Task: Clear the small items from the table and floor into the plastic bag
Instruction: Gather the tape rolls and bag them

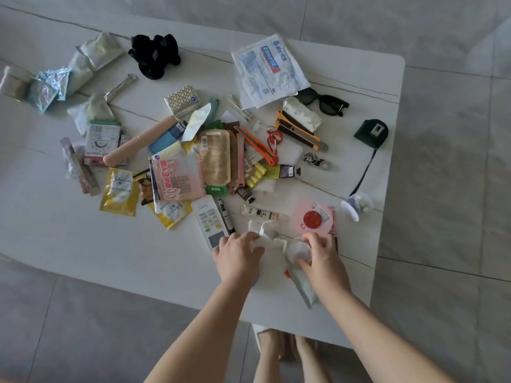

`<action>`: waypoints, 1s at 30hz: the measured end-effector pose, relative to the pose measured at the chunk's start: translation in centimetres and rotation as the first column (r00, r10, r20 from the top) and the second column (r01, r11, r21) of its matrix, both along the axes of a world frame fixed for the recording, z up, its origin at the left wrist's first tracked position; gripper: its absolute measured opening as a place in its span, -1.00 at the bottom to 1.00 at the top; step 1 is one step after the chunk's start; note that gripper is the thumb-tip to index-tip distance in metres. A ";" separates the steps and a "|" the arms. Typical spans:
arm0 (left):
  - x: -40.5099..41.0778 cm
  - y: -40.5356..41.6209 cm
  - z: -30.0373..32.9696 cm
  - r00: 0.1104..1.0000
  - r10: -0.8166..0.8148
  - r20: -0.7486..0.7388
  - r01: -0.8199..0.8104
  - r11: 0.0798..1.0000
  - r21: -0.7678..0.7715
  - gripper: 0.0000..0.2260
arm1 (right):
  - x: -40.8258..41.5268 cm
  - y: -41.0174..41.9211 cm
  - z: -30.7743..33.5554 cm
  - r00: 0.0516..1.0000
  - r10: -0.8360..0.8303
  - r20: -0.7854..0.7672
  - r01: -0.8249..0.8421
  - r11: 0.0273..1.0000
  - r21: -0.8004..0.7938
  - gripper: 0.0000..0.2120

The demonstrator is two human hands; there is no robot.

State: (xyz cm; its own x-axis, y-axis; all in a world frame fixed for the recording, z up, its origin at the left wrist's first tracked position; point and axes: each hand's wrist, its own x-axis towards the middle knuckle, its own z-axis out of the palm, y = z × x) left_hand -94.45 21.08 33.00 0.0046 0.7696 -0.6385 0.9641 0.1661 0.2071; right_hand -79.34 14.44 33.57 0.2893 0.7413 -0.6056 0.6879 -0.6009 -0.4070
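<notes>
A thin white plastic bag [269,239] lies crumpled on the white table [83,244] near its front edge. My left hand [237,254] pinches the bag's left part. My right hand [320,255] grips a small round white item [298,251] at the bag's right side. Many small items lie in a heap across the table's middle: sachets, a pink pouch [177,178], a white remote [211,222], an orange cutter [257,145]. A pink round disc [312,218] lies just beyond my right hand.
Black sunglasses [322,100], a dark green tape measure [372,132], a black cloth [154,55] and a white medical packet [266,67] lie farther back. A white tube [302,286] lies under my right wrist. My feet show on the grey tiled floor [442,244] below the table's edge.
</notes>
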 end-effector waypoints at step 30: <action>-7.1 -4.3 0.3 0.539 0.807 0.242 -0.753 0.590 -0.291 -0.78 | -3.2 2.1 -1.1 0.998 0.059 -0.034 -0.053 0.984 0.168 -0.71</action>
State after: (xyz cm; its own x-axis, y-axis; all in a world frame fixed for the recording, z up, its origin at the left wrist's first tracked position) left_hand -101.59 16.78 33.35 -0.3356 0.4740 -0.8140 0.3159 0.8708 0.3768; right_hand -82.51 16.50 32.51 0.2230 0.8475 -0.4816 0.7003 -0.4830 -0.5257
